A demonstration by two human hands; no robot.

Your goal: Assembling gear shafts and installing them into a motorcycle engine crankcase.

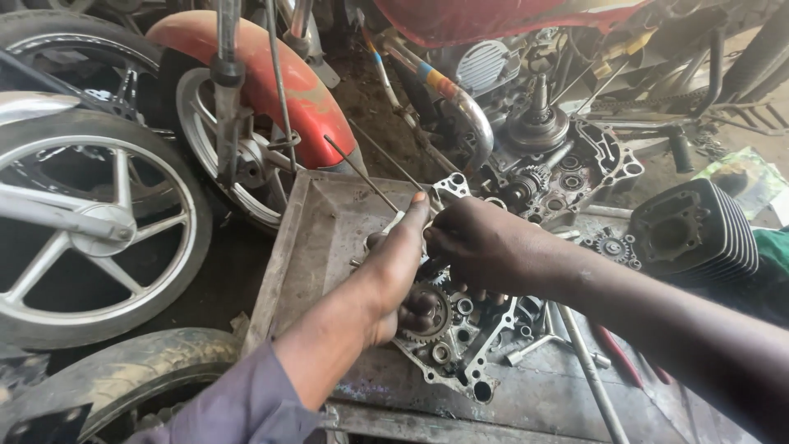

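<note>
While metal tray (312, 238) holds engine case (460, 345) | left hand (394, 271) fingers grasp gear (427, 312) | right hand (485, 247) fingers clenched on case.

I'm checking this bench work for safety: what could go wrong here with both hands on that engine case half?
Fingers of the left hand lie against the toothed gear in the crankcase half; they could get pinched if it turns. The case sits near the metal tray front edge and might slide off. Loose rods beside it could roll away.
</note>
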